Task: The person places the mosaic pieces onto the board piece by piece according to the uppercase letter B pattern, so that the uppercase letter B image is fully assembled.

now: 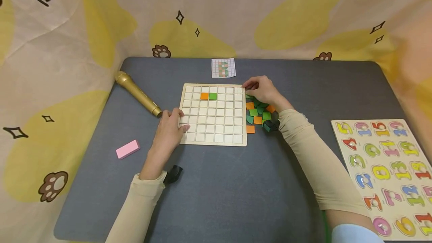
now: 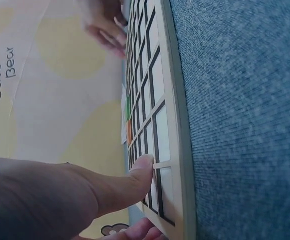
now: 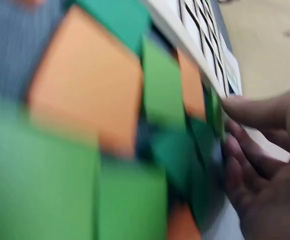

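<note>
A square wooden grid board [image 1: 216,145] lies on the table, with an orange tile [image 1: 204,96] and a green tile [image 1: 213,96] side by side in its second row. My left hand [image 1: 168,128] grips the board's left edge, the thumb [image 2: 142,172] over the frame and the other fingers along the outer side. At the far right corner my right hand [image 1: 264,89] pinches the frame between thumb and fingers; its fingertips [image 3: 232,145] are partly hidden. Loose orange and green tiles [image 1: 257,120] are heaped against the board's right side, beneath the right wrist.
Behind the board lies a small printed pattern card [image 1: 223,68]. A gold microphone [image 1: 138,93] and a pink block [image 1: 128,149] are on the left. To the right is a number puzzle board [image 1: 368,164]. Patterned cloth [image 1: 216,18] rises behind the table.
</note>
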`<state>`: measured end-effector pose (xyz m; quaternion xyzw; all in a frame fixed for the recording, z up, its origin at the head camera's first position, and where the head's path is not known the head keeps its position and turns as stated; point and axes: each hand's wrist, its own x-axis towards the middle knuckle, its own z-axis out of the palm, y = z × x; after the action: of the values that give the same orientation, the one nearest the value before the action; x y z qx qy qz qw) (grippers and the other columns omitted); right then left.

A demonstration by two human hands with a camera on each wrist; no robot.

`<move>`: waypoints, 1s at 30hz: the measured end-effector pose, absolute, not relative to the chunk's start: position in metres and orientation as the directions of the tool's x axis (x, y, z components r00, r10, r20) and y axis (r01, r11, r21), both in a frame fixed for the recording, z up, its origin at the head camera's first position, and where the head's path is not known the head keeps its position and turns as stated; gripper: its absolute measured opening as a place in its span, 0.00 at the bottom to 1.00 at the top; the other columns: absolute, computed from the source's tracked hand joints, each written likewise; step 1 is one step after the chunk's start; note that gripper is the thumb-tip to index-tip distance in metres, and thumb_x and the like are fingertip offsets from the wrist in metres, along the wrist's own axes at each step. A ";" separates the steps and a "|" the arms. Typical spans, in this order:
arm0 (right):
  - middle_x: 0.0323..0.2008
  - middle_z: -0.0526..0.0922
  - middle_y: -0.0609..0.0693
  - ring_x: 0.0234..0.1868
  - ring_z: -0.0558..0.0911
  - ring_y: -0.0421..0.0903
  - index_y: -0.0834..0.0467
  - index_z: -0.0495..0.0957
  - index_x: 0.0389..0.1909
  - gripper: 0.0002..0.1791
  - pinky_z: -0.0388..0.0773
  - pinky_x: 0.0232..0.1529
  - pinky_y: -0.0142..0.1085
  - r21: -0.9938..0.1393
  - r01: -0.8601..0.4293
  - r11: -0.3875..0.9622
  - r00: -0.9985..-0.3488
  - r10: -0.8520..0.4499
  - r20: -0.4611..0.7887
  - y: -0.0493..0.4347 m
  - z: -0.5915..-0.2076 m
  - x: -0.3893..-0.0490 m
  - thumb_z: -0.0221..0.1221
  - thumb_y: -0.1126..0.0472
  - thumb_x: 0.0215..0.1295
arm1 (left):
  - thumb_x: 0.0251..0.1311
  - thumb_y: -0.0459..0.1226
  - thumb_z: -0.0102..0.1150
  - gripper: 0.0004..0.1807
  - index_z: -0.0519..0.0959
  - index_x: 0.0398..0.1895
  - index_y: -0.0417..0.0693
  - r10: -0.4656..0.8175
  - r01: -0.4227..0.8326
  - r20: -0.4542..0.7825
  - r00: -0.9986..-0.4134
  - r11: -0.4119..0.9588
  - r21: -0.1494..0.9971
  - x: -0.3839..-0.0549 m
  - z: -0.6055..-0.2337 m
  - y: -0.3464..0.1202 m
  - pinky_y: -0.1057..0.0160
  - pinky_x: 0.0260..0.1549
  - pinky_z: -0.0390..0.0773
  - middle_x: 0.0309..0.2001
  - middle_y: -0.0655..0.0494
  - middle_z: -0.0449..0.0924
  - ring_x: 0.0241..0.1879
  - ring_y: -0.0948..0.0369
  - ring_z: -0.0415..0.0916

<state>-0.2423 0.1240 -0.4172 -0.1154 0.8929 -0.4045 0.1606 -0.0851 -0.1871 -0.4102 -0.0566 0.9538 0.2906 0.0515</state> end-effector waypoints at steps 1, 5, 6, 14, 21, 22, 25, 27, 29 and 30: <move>0.55 0.81 0.63 0.52 0.77 0.57 0.62 0.83 0.59 0.14 0.75 0.54 0.46 -0.754 -0.074 0.653 -0.914 -0.347 -0.211 0.131 -0.416 -0.243 0.62 0.66 0.76 | 0.69 0.35 0.69 0.23 0.72 0.62 0.39 -0.079 -0.138 -0.131 -0.988 0.826 0.547 -0.085 -0.410 -0.187 0.33 0.55 0.74 0.60 0.30 0.69 0.58 0.31 0.74; 0.51 0.80 0.62 0.51 0.75 0.56 0.64 0.82 0.57 0.17 0.72 0.53 0.45 -0.717 -0.081 0.692 -0.877 -0.392 -0.279 0.153 -0.408 -0.243 0.67 0.62 0.72 | 0.69 0.35 0.69 0.23 0.72 0.61 0.39 -0.083 -0.143 -0.134 -0.987 0.827 0.543 -0.086 -0.410 -0.187 0.33 0.55 0.74 0.60 0.30 0.69 0.59 0.31 0.74; 0.50 0.79 0.61 0.50 0.74 0.56 0.64 0.82 0.56 0.17 0.72 0.53 0.45 -0.705 -0.084 0.704 -0.868 -0.399 -0.295 0.157 -0.406 -0.242 0.69 0.61 0.71 | 0.69 0.35 0.69 0.23 0.72 0.62 0.39 -0.084 -0.144 -0.135 -0.987 0.828 0.543 -0.086 -0.410 -0.187 0.33 0.54 0.74 0.60 0.30 0.69 0.58 0.31 0.74; 0.45 0.80 0.57 0.46 0.75 0.54 0.61 0.86 0.46 0.13 0.72 0.48 0.44 -0.650 -0.097 0.754 -0.842 -0.410 -0.351 0.166 -0.403 -0.238 0.74 0.60 0.65 | 0.69 0.34 0.68 0.23 0.72 0.62 0.38 -0.076 -0.132 -0.123 -0.989 0.825 0.549 -0.085 -0.408 -0.186 0.33 0.53 0.74 0.59 0.30 0.69 0.57 0.31 0.74; 0.43 0.82 0.56 0.45 0.77 0.53 0.63 0.86 0.47 0.13 0.75 0.48 0.43 -0.641 -0.068 0.765 -0.849 -0.382 -0.366 0.160 -0.404 -0.235 0.74 0.61 0.65 | 0.70 0.35 0.68 0.22 0.72 0.61 0.38 -0.067 -0.124 -0.123 -0.990 0.827 0.548 -0.085 -0.409 -0.187 0.33 0.52 0.75 0.59 0.30 0.69 0.56 0.31 0.75; 0.43 0.82 0.56 0.45 0.77 0.53 0.63 0.86 0.47 0.13 0.76 0.48 0.43 -0.638 -0.066 0.767 -0.848 -0.380 -0.370 0.159 -0.403 -0.234 0.73 0.61 0.66 | 0.70 0.35 0.68 0.22 0.72 0.61 0.38 -0.068 -0.129 -0.131 -0.989 0.826 0.549 -0.085 -0.408 -0.187 0.33 0.52 0.75 0.59 0.29 0.68 0.56 0.31 0.74; 0.42 0.82 0.55 0.44 0.77 0.53 0.63 0.85 0.47 0.13 0.75 0.46 0.42 -0.636 -0.066 0.769 -0.845 -0.383 -0.374 0.158 -0.400 -0.233 0.72 0.60 0.67 | 0.70 0.35 0.68 0.22 0.71 0.61 0.38 -0.069 -0.131 -0.131 -0.989 0.824 0.551 -0.085 -0.408 -0.188 0.34 0.52 0.75 0.59 0.30 0.68 0.56 0.31 0.74; 0.40 0.82 0.55 0.42 0.77 0.52 0.63 0.85 0.46 0.12 0.75 0.44 0.41 -0.649 -0.065 0.758 -0.845 -0.388 -0.369 0.157 -0.399 -0.232 0.71 0.60 0.69 | 0.70 0.34 0.68 0.22 0.72 0.61 0.38 -0.067 -0.125 -0.125 -0.990 0.824 0.552 -0.085 -0.408 -0.188 0.33 0.52 0.75 0.59 0.29 0.68 0.56 0.31 0.74; 0.38 0.81 0.53 0.40 0.76 0.51 0.63 0.84 0.46 0.11 0.74 0.42 0.40 -0.669 -0.069 0.740 -0.847 -0.397 -0.352 0.158 -0.398 -0.232 0.70 0.60 0.70 | 0.70 0.34 0.68 0.22 0.72 0.61 0.38 -0.066 -0.125 -0.125 -0.990 0.822 0.555 -0.084 -0.408 -0.187 0.34 0.53 0.74 0.59 0.29 0.68 0.56 0.31 0.74; 0.37 0.81 0.53 0.40 0.76 0.51 0.63 0.84 0.47 0.11 0.73 0.42 0.40 -0.683 -0.071 0.727 -0.849 -0.403 -0.341 0.158 -0.398 -0.233 0.69 0.60 0.71 | 0.70 0.34 0.68 0.22 0.72 0.62 0.38 -0.066 -0.124 -0.124 -0.990 0.822 0.556 -0.084 -0.408 -0.187 0.33 0.53 0.74 0.59 0.29 0.68 0.56 0.31 0.74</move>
<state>-0.2327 0.1580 -0.3980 -0.1321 0.8974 -0.3452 0.2408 -0.0843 -0.1868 -0.4080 -0.0498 0.9531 0.2944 0.0495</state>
